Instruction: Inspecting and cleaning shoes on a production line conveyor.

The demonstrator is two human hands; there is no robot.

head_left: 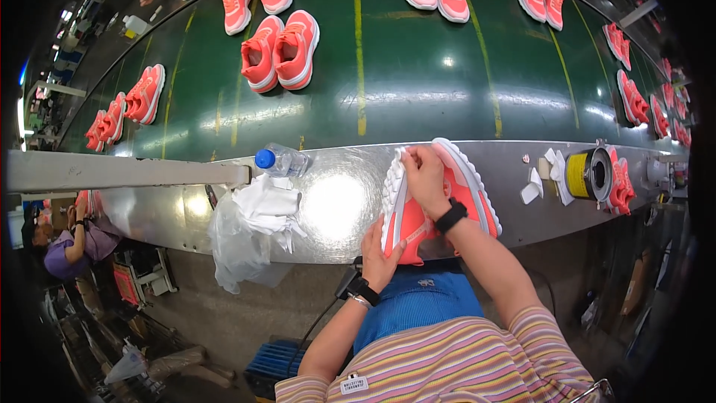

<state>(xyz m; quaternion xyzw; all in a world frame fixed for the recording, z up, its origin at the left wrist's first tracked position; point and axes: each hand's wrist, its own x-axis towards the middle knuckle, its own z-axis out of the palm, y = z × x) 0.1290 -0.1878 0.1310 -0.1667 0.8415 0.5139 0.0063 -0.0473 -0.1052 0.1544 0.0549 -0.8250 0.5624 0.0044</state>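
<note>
A pair of coral sneakers with white soles lies at the near edge of the metal ledge, in front of me. The left sneaker (399, 213) is tilted with its sole facing left. My left hand (380, 255) grips it near the heel, thumb on the upper and fingers by the sole. My right hand (426, 179) reaches over the pair, its fingertips pinched at the toe of that same sneaker. Whatever is between those fingertips is too small to make out. The right sneaker (477, 190) lies alongside, partly covered by my right hand and wrist.
Beyond the metal ledge (335, 205), a green conveyor belt (418, 67) carries several pairs of coral sneakers. A clear bottle (287, 161), white cloths (267, 205) and a plastic bag (235, 242) sit left; a yellow-labelled can (585, 174) and white scraps (532, 186) sit right. Another person (71, 250) works far left.
</note>
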